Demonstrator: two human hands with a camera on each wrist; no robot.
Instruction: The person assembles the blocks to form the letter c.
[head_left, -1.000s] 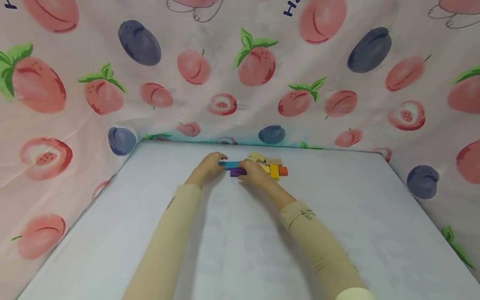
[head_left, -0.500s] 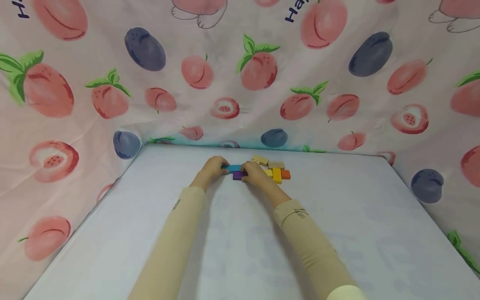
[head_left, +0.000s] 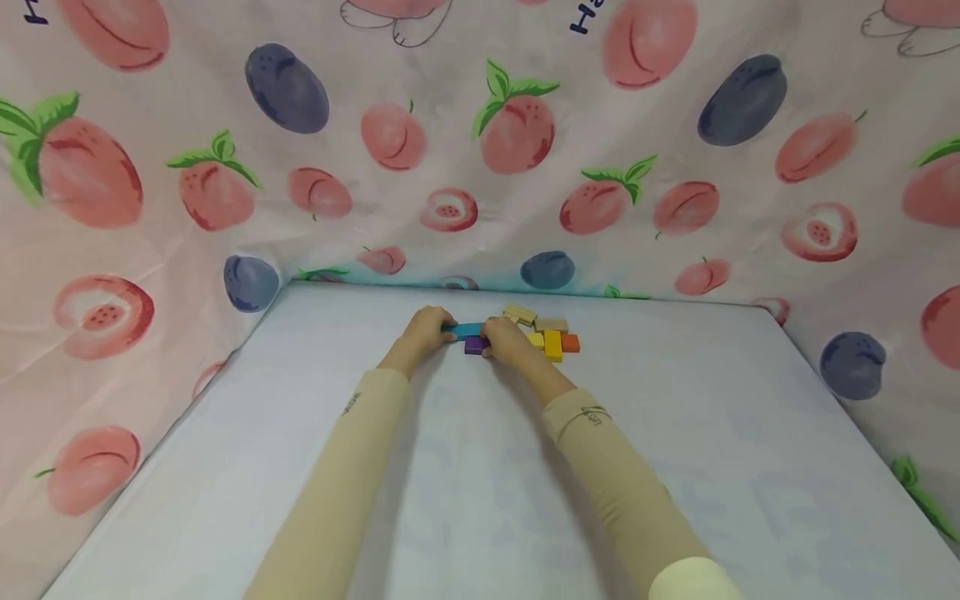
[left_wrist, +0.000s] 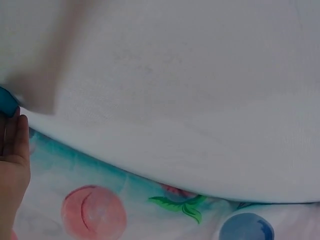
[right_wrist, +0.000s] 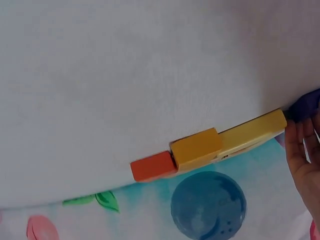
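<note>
My left hand (head_left: 428,328) grips the left end of a long blue block (head_left: 463,332) near the back of the table. The right hand (head_left: 510,340) has its fingers bent over the block's other end and hides it. Just in front of the blue block lies a purple block (head_left: 474,345), partly covered by the right thumb. In the left wrist view, the left fingers (left_wrist: 22,140) touch the blue block (left_wrist: 7,103) at the frame's edge. In the right wrist view, the right fingers (right_wrist: 295,137) are beside the purple block (right_wrist: 302,107); their contact with it is unclear.
Right of the hands, a pale yellow block (head_left: 536,340), a darker yellow block (head_left: 552,345) and an orange block (head_left: 570,342) lie in a row. Plain wooden blocks (head_left: 520,314) lie behind them. A fruit-print cloth (head_left: 517,208) rises at the table's back edge.
The right forearm has swung slightly left, and the right hand has shifted a little over the blue block. Both hands stay at its ends. The head view has shifted slightly.
</note>
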